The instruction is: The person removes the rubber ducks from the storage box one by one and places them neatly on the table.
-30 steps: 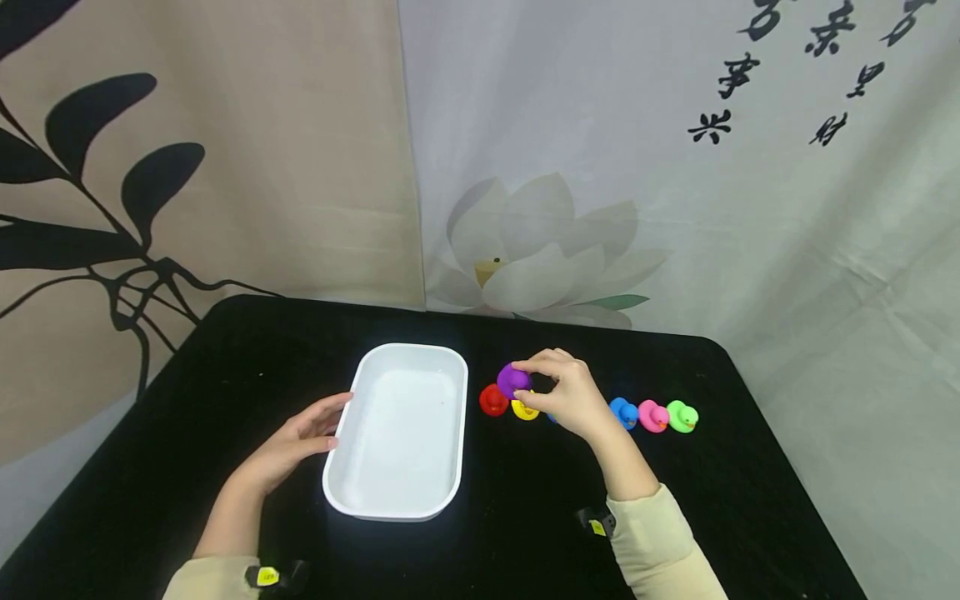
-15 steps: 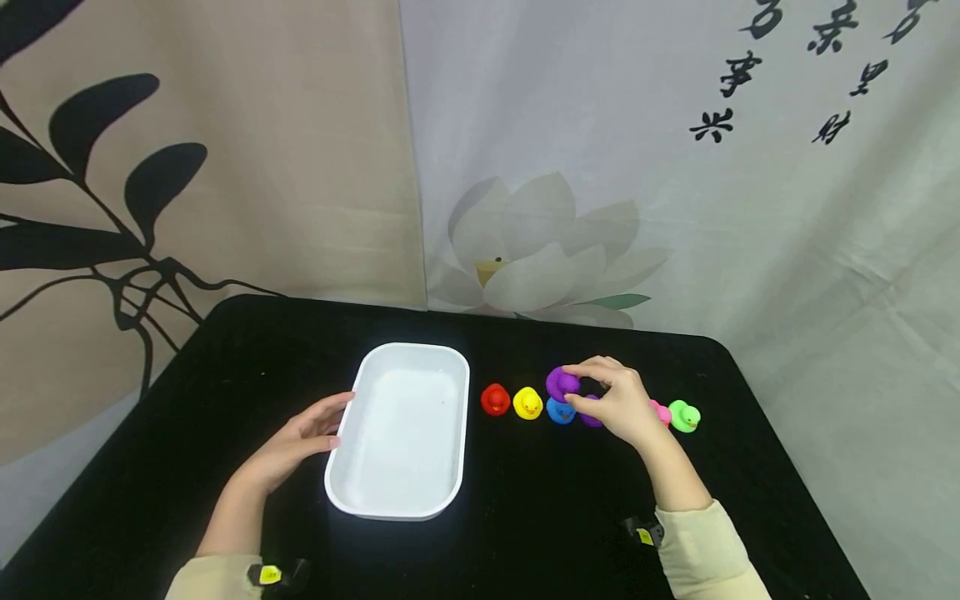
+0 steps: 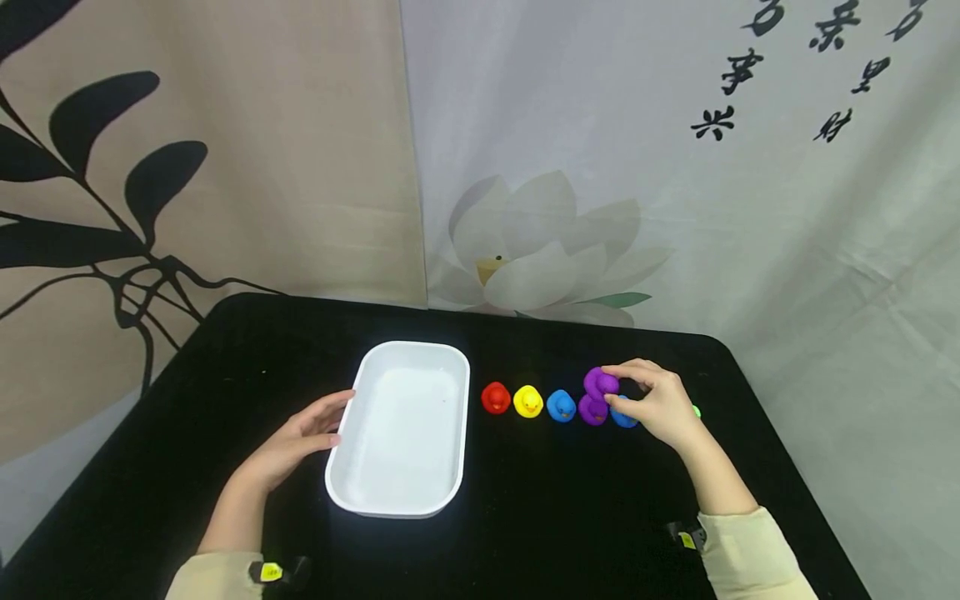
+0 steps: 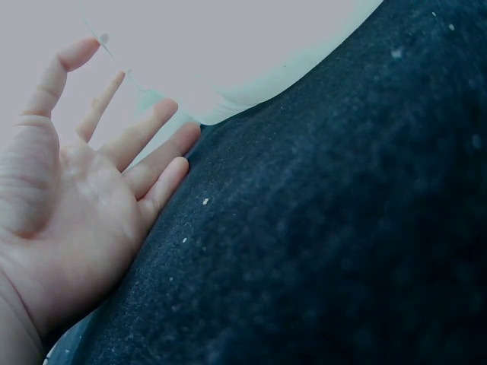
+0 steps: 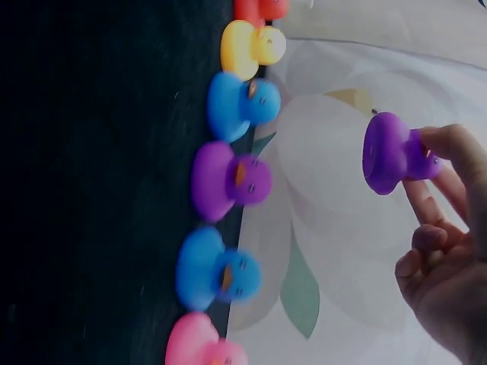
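Note:
My right hand pinches a purple rubber duck by its head, between thumb and fingers. In the right wrist view this purple duck is held apart from the row of ducks. Below it in the head view sits another purple duck, with a blue duck partly covered by my hand. At the left side of a white tray, my left hand rests with thumb and fingertips against the rim. Its fingers are spread and fairly straight in the left wrist view.
Left along the row sit a red duck, a yellow duck and a blue duck. A pink duck and a mostly hidden green duck stand at its right end. The black table meets a printed curtain.
My right hand has carried the purple duck rightward above the row, from over the yellow duck, past the first blue one, to the second purple one. My left hand and the tray stay put.

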### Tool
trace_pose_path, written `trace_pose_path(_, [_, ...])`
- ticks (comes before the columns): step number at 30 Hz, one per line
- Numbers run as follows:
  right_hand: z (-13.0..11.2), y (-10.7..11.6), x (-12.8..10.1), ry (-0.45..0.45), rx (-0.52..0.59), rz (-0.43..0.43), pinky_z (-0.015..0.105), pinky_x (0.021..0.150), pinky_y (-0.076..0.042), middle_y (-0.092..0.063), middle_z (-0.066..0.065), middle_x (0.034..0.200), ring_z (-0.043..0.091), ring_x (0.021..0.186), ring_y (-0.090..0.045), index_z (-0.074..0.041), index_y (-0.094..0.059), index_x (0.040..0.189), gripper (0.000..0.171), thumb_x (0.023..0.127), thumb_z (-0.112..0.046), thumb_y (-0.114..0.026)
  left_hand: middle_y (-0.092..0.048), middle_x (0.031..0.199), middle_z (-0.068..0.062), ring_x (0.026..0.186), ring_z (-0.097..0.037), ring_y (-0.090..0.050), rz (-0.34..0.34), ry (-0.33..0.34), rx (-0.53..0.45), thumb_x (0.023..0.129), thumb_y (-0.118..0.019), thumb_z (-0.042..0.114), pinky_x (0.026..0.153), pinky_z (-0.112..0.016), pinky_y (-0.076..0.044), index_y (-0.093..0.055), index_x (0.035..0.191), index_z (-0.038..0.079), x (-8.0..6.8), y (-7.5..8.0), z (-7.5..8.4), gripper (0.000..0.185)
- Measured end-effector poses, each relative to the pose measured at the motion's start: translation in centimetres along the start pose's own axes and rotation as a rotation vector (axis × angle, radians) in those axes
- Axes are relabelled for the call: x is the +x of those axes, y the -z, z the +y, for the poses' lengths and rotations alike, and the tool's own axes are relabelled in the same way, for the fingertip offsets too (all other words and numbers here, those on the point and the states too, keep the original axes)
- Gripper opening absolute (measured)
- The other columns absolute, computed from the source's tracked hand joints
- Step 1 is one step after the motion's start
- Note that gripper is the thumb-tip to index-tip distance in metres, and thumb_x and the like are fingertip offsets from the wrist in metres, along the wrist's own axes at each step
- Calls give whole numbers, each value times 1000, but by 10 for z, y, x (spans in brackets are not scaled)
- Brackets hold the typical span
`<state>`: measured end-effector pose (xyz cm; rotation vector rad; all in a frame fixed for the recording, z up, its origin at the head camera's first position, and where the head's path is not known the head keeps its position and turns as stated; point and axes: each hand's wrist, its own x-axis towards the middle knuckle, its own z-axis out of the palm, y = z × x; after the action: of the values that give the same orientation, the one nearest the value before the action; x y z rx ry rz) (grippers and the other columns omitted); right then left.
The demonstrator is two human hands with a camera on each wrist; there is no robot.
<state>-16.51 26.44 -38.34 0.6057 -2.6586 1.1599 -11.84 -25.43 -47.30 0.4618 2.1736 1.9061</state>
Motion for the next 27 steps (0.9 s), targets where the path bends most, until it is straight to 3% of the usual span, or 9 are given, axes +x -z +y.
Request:
trace_pose_path(10, [20,23,-16,-63,-93,-15,37,77,-42,-60,-5,101,14,94,-49,-16,-66,106,31,76,-23,-72,-36,139,-6,121,-35,-38,14,27,-2,84,-57,12,88,-59,-35,-36,136,15,0,-1,-2,56])
trace_pose_path(18, [34,42,-23,-70,-177,4,20,71,-41,-60,-6,101,10,88,-47,-17,-65,107,32,76,-25,-72,-36,139,-7,121,-36,-37,13,23,-1,84,-57,12,88,-60,-35,-36,136,14,0,-2,-1,56])
trace_pose_path(27, [52,60,-30,-103,-242,14,23,75,-39,-60,0,104,12,92,-46,-14,-64,108,32,78,-23,-70,-35,139,-9,121,-36,-38,11,14,-3,84,-57,11,87,-59,-36,-35,137,13,0,-1,-2,57])
